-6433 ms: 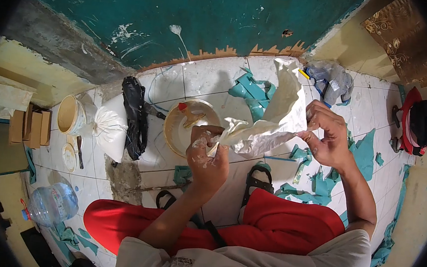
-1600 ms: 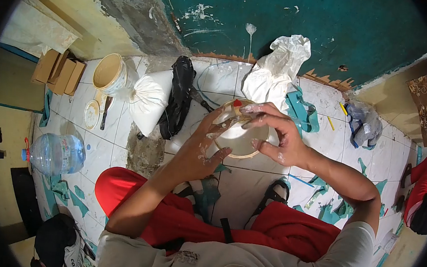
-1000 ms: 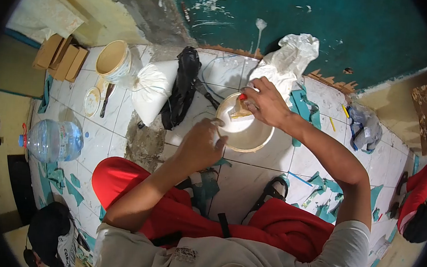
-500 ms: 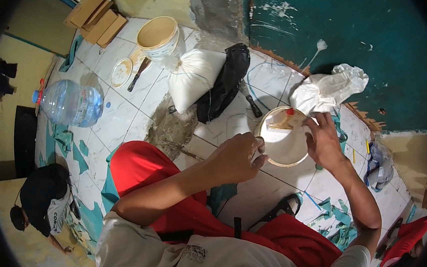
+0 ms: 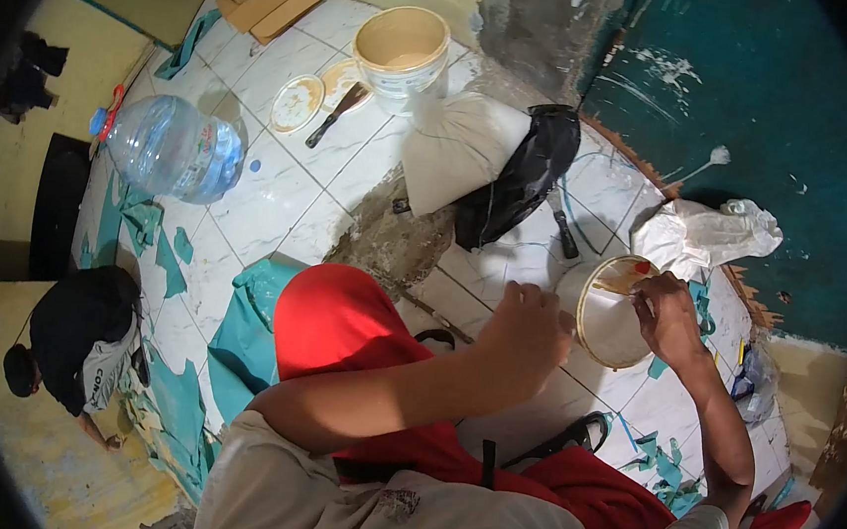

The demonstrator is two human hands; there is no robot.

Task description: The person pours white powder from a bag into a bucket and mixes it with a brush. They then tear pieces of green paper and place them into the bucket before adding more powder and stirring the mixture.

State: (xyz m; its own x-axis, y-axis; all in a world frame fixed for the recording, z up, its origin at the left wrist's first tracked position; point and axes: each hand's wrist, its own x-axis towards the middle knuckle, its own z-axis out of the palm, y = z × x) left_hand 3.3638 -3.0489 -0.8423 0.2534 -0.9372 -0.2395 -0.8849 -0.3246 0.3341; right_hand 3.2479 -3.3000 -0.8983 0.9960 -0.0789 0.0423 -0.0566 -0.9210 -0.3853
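Note:
A white plastic bucket (image 5: 609,329) tilts on the tiled floor in front of me, with pale material inside. A paintbrush (image 5: 617,280) with a red tip to its handle lies within, against the upper rim. My right hand (image 5: 673,322) has its fingers closed at the right side of the bucket's rim, close to the brush. Just left of the bucket is my left hand (image 5: 527,337), fingers curled in; what they hold, if anything, is hidden.
Behind the bucket lie a crumpled white sack (image 5: 707,232), a black bag (image 5: 519,183) and a filled bag (image 5: 457,153). A larger bucket (image 5: 400,59), scraper (image 5: 336,116) and water bottle (image 5: 174,148) stand or lie further left. A person (image 5: 80,337) crouches at left.
The view has swung left, so everything sits further right. The bucket has tipped over more, its wall now showing. My left hand has come off the near rim; my right hand has closed its fingers.

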